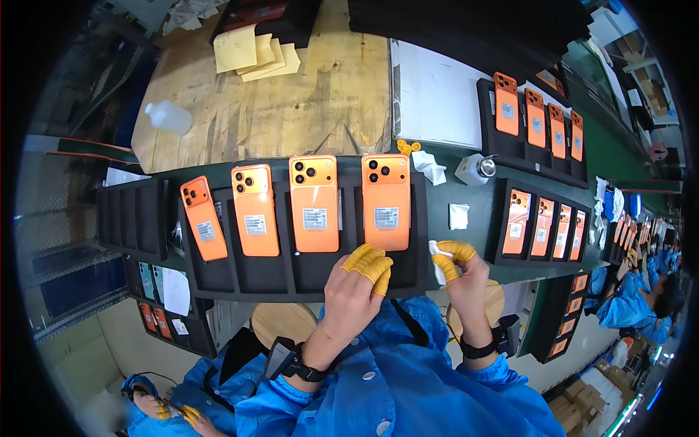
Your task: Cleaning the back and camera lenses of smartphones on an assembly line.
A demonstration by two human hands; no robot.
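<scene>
In the head view a black foam tray (266, 280) lies before me, holding several orange phones in separate slots, camera side up, each with a white label. My left hand (349, 295), in yellow finger cots, rests over the tray's near edge, just below the rightmost phone (386, 207) and the phone (314, 207) left of it. Its fingers lie side by side, slightly bent; what is under them is hidden. Right of the tray, my right hand (466, 273), also in yellow cots, pinches a folded white wipe (438, 262) between thumb and fingers.
Another white wipe (459, 216), a dispenser bottle (475, 170) and loose yellow finger cots (408, 147) lie on the green bench. More phone trays (539, 255) stand right. Black tray (131, 222) is left. A white bottle (169, 117) lies on the wooden board. Another person's hands (193, 419) are lower left.
</scene>
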